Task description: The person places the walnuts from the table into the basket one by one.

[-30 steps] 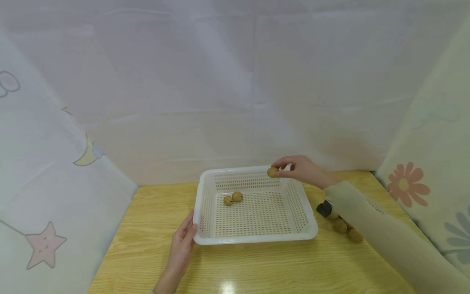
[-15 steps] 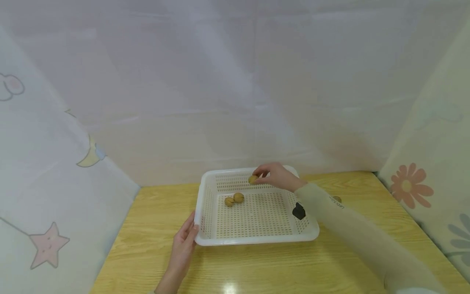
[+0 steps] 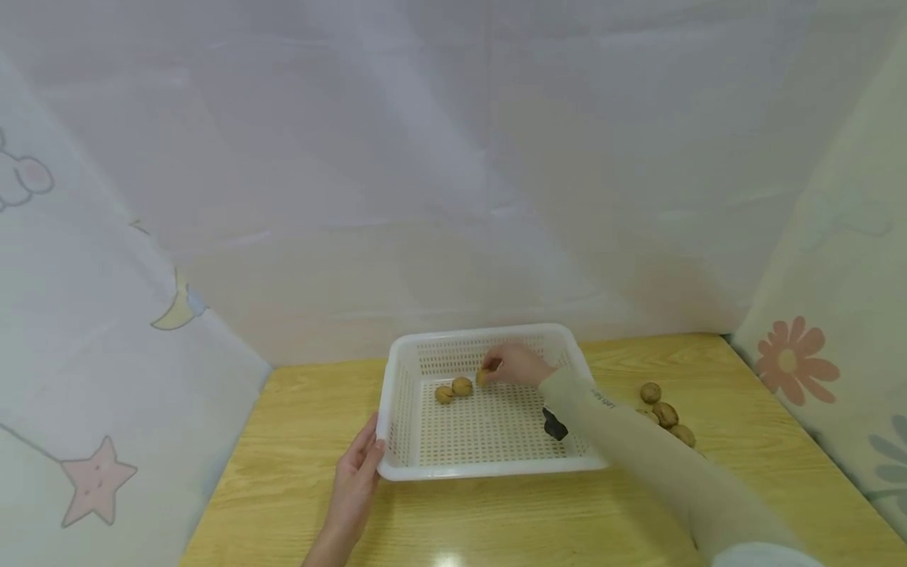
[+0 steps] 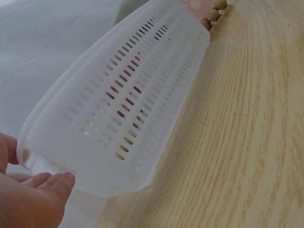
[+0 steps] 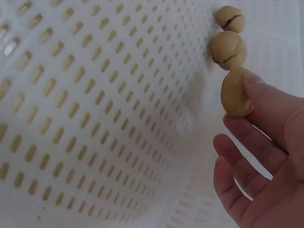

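Note:
A white plastic basket (image 3: 496, 470) with slotted walls stands on the wooden table. My left hand (image 3: 354, 476) grips its left rim, thumb over the edge and fingers on the outer side, as the left wrist view (image 4: 35, 199) also shows. Inside the basket, my right hand (image 3: 519, 365) pinches a walnut (image 5: 236, 92) between thumb and forefinger, low over the floor. Two other walnuts, one larger (image 3: 462, 386) and one smaller (image 3: 443, 394), lie side by side in the basket, just left of the held one.
Several loose walnuts (image 3: 665, 414) lie on the table (image 3: 283, 441) to the right of the basket, partly hidden by the right sleeve (image 3: 638, 441). A pale cloth backdrop (image 3: 453, 197) rises behind the table and at both sides.
My right hand has carried the walnut from above the basket's back right rim leftward and down to near the floor. The left hand keeps its grip on the rim.

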Tool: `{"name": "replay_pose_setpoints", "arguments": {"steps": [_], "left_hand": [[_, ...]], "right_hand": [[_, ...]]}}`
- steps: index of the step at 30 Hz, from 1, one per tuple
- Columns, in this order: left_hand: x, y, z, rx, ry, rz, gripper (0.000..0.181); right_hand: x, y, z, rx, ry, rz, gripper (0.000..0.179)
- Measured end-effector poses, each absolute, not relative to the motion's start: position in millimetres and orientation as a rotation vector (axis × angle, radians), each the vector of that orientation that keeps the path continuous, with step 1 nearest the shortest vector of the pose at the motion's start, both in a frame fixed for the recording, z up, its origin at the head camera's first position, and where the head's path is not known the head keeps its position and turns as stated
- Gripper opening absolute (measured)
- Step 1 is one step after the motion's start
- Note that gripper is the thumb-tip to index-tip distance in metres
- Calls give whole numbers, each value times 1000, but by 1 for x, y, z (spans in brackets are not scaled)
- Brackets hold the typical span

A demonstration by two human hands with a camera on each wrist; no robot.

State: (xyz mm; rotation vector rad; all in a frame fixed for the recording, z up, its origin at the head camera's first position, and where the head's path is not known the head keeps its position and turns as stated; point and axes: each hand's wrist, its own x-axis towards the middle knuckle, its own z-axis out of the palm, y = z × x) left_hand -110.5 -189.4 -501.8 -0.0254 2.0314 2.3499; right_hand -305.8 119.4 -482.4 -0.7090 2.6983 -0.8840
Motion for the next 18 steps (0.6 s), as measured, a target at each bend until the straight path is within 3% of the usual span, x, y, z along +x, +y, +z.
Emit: {"name": "replay_pose_setpoints", "arguments": {"steps": [18], "left_hand": [[-109, -189, -500, 13, 2017, 2369, 61]], "right_hand": [[-304, 105, -496, -624, 2725, -832, 30]]}}
